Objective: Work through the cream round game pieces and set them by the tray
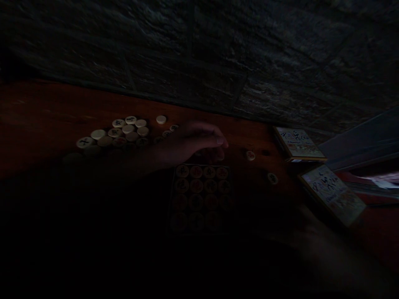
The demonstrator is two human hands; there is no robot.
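Note:
The scene is very dark. My left hand hovers just beyond a square tray packed with rows of round Chinese chess pieces. Its fingers are curled with the thumb against them, and whatever they hold, if anything, is hidden. Black or red characters mark the pieces in the tray; the row nearest me has a dark gap at its right end. My right hand is low on the right, near a printed box, smeared and in deep shadow, so its fingers cannot be made out.
Loose chess pieces lie clustered on the reddish wooden table at left, some face down. One red piece and one black piece lie to the right. Two printed boxes rest farther right. A stone wall borders the table.

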